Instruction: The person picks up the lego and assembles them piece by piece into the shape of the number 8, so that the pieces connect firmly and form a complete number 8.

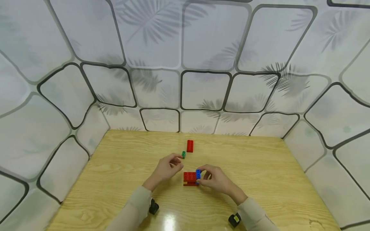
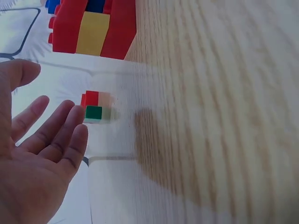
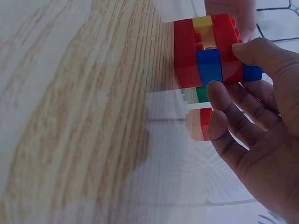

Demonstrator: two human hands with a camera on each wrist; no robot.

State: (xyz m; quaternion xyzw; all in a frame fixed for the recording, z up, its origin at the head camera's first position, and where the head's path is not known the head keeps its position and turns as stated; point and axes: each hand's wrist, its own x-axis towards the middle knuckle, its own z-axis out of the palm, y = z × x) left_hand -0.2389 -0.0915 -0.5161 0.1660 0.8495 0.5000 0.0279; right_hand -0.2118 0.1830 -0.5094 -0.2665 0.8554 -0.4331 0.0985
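Observation:
A stack of red and yellow bricks stands on the wooden table. My right hand pinches a blue brick against the stack's right side. In the right wrist view the thumb and fingertips sit on this blue brick at the stack. My left hand hovers left of the stack and holds nothing; its fingers are spread loosely. Just beyond it lie a small green brick and a longer red brick.
Pale walls with a leaf pattern close in the table at the back and on both sides. Black wrist-worn cameras show at both sleeves. Bare wood lies to the left and right of the bricks.

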